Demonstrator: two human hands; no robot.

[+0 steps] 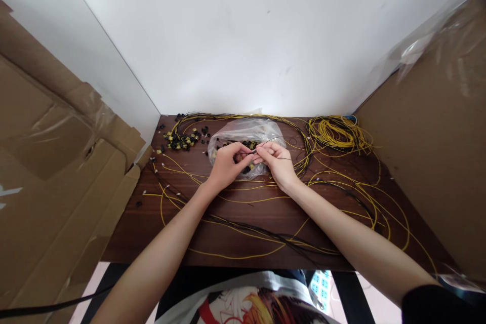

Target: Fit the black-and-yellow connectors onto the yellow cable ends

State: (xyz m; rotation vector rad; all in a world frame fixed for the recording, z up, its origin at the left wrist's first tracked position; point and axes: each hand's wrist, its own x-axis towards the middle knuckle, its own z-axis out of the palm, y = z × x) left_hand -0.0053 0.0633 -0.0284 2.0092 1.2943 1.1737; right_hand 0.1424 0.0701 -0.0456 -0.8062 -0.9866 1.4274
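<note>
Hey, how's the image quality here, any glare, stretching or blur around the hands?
In the head view, the white panel is bright; glare streaks the clear film at upper right; the wide lens seems to stretch the left cardboard near the edge; the left hand and right hand look fairly clear, but the thin dark piece they pinch lacks fine detail.
</note>
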